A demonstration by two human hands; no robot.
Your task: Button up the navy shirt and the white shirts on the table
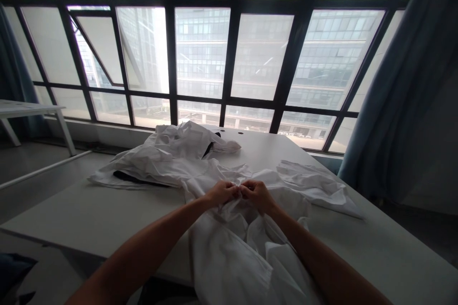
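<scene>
A large white cloth garment point(229, 252) spreads across the table and drapes over its near edge toward me. My left hand point(222, 192) and my right hand point(258, 195) meet over its middle, both closed, with fingertips pinching the fabric almost touching each other. Whatever small part lies between the fingertips is hidden. To the right, a flattened, wrinkled length of white cloth point(315, 186) reaches toward the table's side. Behind my left hand rises a crumpled white heap point(168, 152), with a dark strip point(139, 180) showing along its lower edge.
The white table point(89, 219) extends to the windows point(202, 52), one of which is tilted open at left. A blue curtain point(397, 119) hangs at right. Another white table point(32, 107) stands at far left. A dark object point(16, 274) is at lower left.
</scene>
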